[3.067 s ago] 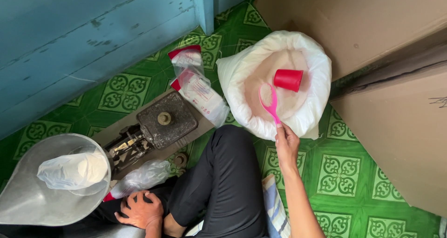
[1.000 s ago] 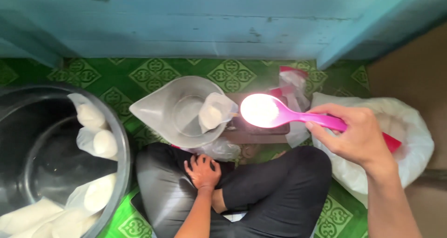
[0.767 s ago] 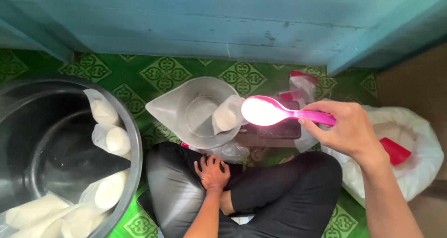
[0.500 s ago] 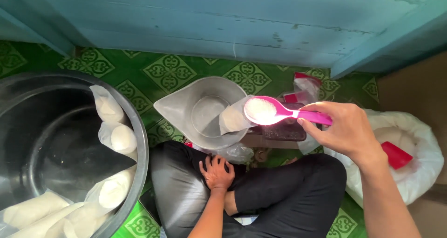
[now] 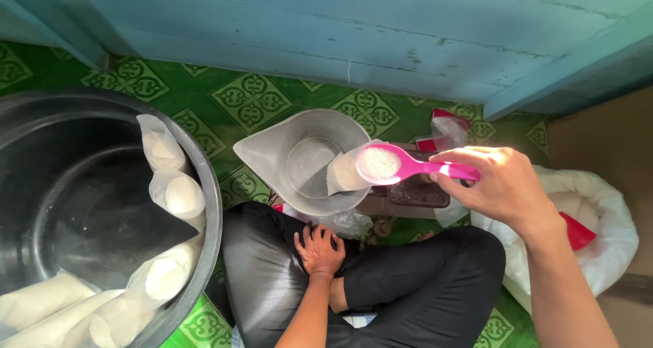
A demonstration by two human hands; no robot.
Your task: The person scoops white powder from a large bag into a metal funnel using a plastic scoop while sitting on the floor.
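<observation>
My right hand (image 5: 502, 184) grips the handle of a pink plastic spoon (image 5: 401, 166) heaped with white grains. The spoon's bowl hovers over a small clear bag (image 5: 344, 174) partly filled with white grains, which lies in the grey metal scale pan (image 5: 299, 161). My left hand (image 5: 320, 249) rests flat on my black-trousered knee, holding nothing. At the right stands an open white sack (image 5: 588, 215) of grain with a red cup (image 5: 577, 231) in it.
A big dark metal basin (image 5: 204, 205) at the left holds several filled clear bags (image 5: 173, 185). A dark scale body (image 5: 418, 195) and a pack of bags (image 5: 445, 127) sit behind the spoon. A blue wooden wall (image 5: 354, 28) runs along the top; green patterned floor (image 5: 252, 103) lies below.
My right hand brought the loaded pink spoon from the sack leftwards to the bag in the scale pan. The view swung left, bringing the basin in. My left hand stayed on the knee.
</observation>
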